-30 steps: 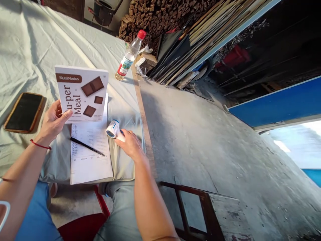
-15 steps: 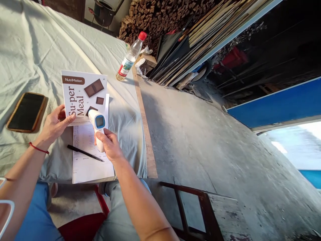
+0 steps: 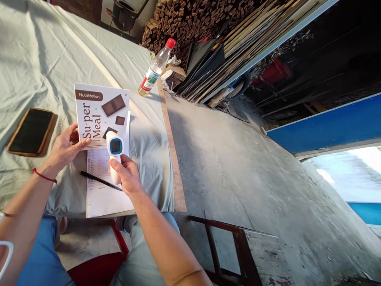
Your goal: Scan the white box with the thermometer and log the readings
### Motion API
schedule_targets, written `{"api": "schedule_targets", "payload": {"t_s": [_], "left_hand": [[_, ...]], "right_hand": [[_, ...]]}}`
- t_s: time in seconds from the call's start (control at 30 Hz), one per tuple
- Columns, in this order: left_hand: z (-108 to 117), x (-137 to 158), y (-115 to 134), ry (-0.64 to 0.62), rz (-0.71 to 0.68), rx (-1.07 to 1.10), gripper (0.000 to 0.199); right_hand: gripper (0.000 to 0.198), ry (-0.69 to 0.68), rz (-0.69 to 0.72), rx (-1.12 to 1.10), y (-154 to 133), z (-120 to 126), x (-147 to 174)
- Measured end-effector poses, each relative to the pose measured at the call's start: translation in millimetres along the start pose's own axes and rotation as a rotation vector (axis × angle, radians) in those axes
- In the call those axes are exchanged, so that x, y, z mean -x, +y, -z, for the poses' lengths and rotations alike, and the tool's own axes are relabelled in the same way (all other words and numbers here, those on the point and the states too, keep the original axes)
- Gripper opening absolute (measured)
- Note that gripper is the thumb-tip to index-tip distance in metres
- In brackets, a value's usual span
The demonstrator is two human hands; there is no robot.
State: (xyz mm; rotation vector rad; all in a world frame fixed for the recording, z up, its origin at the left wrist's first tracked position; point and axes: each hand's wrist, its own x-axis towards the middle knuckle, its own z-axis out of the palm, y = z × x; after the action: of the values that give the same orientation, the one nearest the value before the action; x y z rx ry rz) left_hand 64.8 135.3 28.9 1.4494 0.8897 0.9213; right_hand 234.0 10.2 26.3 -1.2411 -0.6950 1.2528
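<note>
My left hand grips the lower left edge of a white box printed "NutriMotion Su-per Meal" with brown squares, its thumb on the front and the other fingers behind. In my right hand is a white infrared thermometer with a blue-framed screen, held upright before the box's lower right part. Beneath them lies a printed sheet of paper at the table's near edge. A black pen rests across the sheet, its right end close under the thermometer.
A phone in a brown case lies left on the cloth-covered table. Toward the right edge stands a clear bottle with a red cap. Stacked firewood and leaning boards are beyond; a dark wooden frame is low right.
The thermometer has turned more toward me and dropped slightly, with its screen now darker and bluer. My left hand keeps its hold on the box.
</note>
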Motion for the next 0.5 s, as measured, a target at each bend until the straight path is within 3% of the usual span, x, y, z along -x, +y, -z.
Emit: {"api": "schedule_targets", "payload": {"t_s": [0.2,0.4,0.5], "left_hand": [[-0.5,-1.1,-1.3,-0.021,0.043,0.073,0.08],[-3.1,-2.1,-7.2,0.042,-0.008,0.148,0.091],[-2.1,-5.0,-11.2,0.088,-0.101,0.065,0.098]], "right_hand": [[0.057,0.162,0.107,0.067,-4.3,-1.1,12.2],[0.055,0.091,0.119,0.119,-8.9,12.2,13.4],[0.06,0.058,0.165,0.375,-15.6,41.8,7.5]]}}
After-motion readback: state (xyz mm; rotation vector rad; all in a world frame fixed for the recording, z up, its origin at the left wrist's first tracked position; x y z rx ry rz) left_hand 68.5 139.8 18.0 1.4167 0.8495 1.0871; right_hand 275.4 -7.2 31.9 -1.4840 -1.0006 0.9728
